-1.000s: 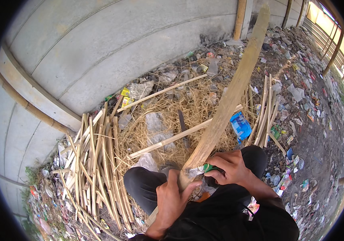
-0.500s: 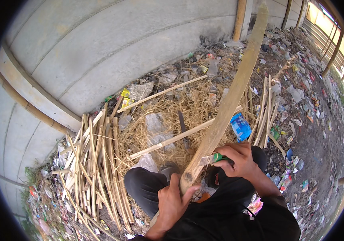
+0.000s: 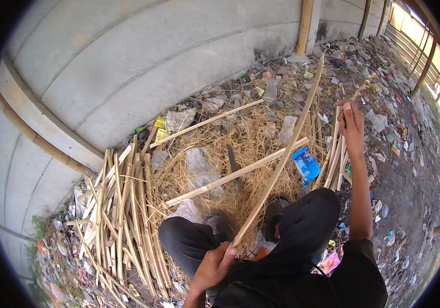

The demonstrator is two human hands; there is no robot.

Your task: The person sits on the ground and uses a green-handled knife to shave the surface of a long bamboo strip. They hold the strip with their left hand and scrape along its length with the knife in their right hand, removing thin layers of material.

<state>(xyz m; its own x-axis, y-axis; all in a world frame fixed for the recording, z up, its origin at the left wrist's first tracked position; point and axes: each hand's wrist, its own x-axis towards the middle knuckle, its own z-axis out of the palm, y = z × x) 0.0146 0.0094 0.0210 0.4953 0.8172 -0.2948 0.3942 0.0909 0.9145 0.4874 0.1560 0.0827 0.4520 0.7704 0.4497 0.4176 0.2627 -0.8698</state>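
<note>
My left hand [image 3: 214,268] is closed round the lower end of a long bamboo strip [image 3: 280,167], just above my lap. The strip slants up and away to the right, its narrow edge turned toward me. Out to the right, my raised right hand [image 3: 352,123] grips a green-handled knife [image 3: 345,117], apart from the strip. Most of its handle is hidden by my fingers, and the blade is hard to make out. Another long-bladed tool [image 3: 233,167] lies on the straw-like shavings between my feet, beneath a pale bamboo stick [image 3: 238,173].
A heap of split bamboo sticks [image 3: 122,220] lies at my left, and a smaller bundle [image 3: 336,159] at the right. A grey concrete wall [image 3: 179,56] curves behind the shavings [image 3: 199,133]. A blue packet [image 3: 306,163] and scattered litter cover the ground.
My right hand has swung up and right with the knife, away from the strip. The bamboo strip has turned from its broad face to its edge, and its far end has dropped.
</note>
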